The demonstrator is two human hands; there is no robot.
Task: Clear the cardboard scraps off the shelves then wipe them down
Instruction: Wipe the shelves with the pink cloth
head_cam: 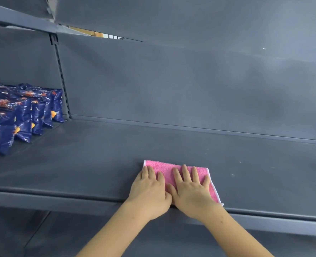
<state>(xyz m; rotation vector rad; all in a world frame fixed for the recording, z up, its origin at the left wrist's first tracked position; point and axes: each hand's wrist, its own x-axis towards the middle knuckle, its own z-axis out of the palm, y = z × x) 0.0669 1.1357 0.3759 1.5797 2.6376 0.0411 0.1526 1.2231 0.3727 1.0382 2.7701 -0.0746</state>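
A pink cloth (167, 168) with a white edge lies flat on the grey metal shelf (246, 164), near its front edge. My left hand (149, 190) presses on the cloth's left part with straight fingers. My right hand (190, 190) lies flat beside it, fingers spread over the cloth's middle and right. The two hands touch at the thumbs. No cardboard scraps show on this shelf; a few pale specks (233, 174) dot it to the right of the cloth.
Several blue snack bags (23, 115) stand in a row on the neighbouring shelf section at the left. A slotted upright (60, 75) divides the two sections. Another shelf (190, 15) hangs overhead, and a lower shelf (60, 236) shows below.
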